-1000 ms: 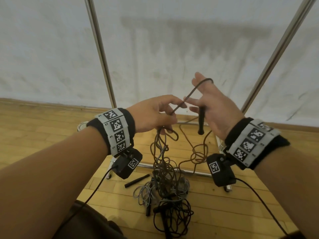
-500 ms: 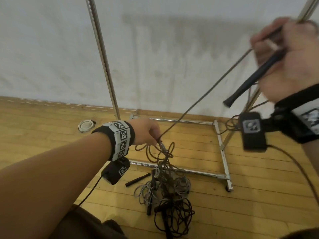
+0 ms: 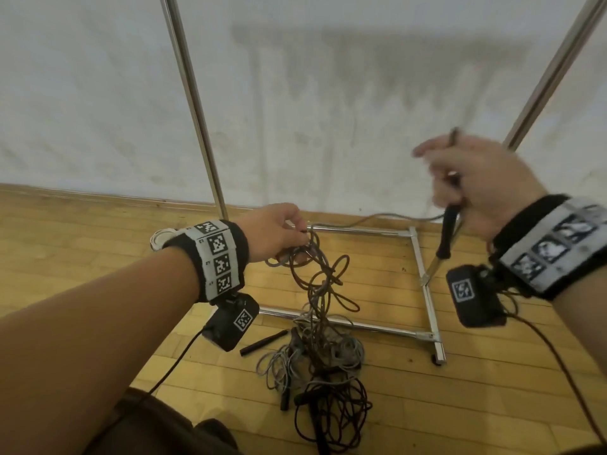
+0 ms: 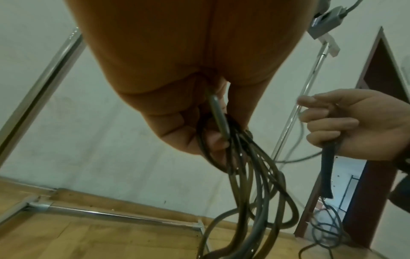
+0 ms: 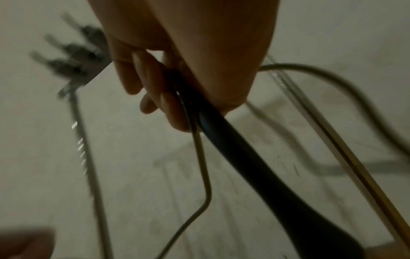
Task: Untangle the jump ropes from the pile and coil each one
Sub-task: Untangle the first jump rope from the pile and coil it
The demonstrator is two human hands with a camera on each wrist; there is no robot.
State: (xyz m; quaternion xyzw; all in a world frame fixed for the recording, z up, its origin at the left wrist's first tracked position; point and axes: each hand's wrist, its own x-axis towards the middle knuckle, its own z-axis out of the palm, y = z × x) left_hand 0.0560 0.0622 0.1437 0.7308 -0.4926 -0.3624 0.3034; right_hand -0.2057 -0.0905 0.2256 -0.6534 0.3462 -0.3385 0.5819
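Note:
A tangled pile of jump ropes (image 3: pixel 315 359) lies on the wooden floor, brown, grey and black cords mixed. My left hand (image 3: pixel 282 231) grips a bunch of brown rope strands (image 4: pixel 239 154) lifted above the pile; the loops (image 3: pixel 323 277) hang down into it. My right hand (image 3: pixel 473 178), blurred, holds a black rope handle (image 3: pixel 447 233) that points down, with a thin cord (image 5: pixel 199 154) running beside the handle (image 5: pixel 255 168) in the same grip. A slack stretch of rope (image 3: pixel 377 218) runs between the two hands.
A chrome rack frame (image 3: pixel 423 277) stands on the floor behind the pile, with upright poles (image 3: pixel 193 103) against the white wall. A loose black handle (image 3: pixel 262 342) lies left of the pile. A white ring (image 3: pixel 161 236) lies by the wall.
My right hand has come down and inward from the upper right with the black handle, so the taut rope has gone slack. My left hand still grips the brown strands, slightly higher.

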